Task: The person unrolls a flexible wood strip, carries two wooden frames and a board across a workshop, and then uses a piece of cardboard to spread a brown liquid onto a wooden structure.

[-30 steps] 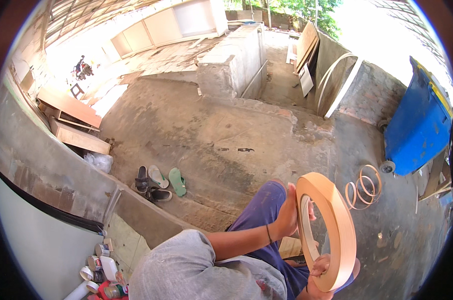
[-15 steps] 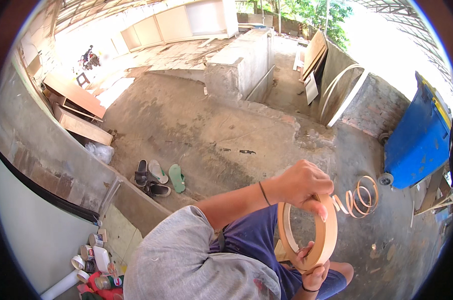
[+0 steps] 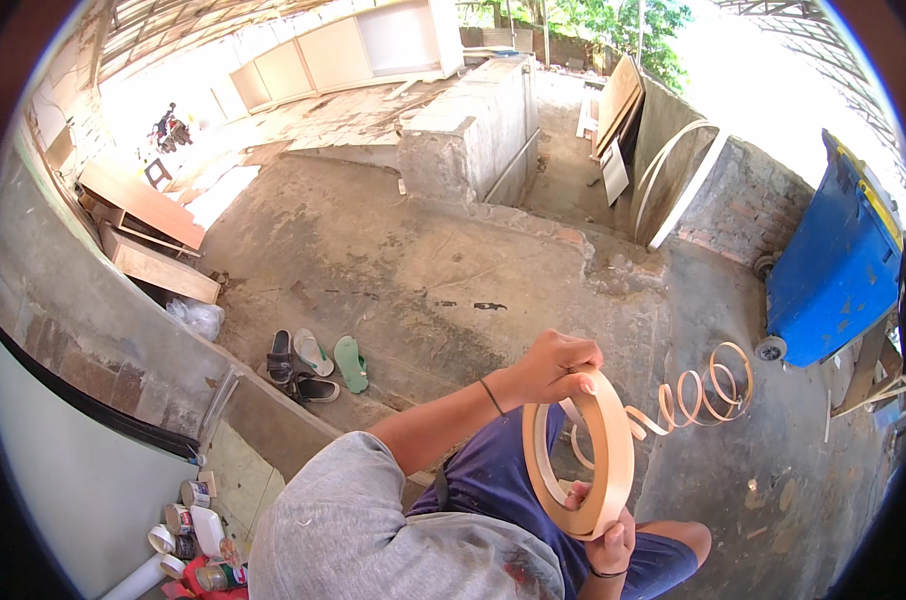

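Observation:
Upright over my lap is a roll of pale wood-coloured edge banding (image 3: 614, 455), held between my two hands. My left hand (image 3: 558, 365) is closed at its top rim, the thumb lying along the banding. From below, my right hand (image 3: 610, 543) grips the lower rim, with fingertips showing inside the ring. A loose strip of the banding (image 3: 750, 383) trails off to the right in several curling loops above the floor. Part of that strip passes behind the roll and shows through its opening.
Sandals (image 3: 351, 364) lie on the concrete floor (image 3: 413, 260) ahead to the left. A blue wheeled bin (image 3: 838, 260) stands at the right. Jars and cups (image 3: 180, 518) cluster at the lower left. Wooden boards (image 3: 618, 105) lean on a low wall farther off.
Both hands and the roll have shifted left. The loose strip now stretches out in more open loops toward the right, and more of it shows behind the roll.

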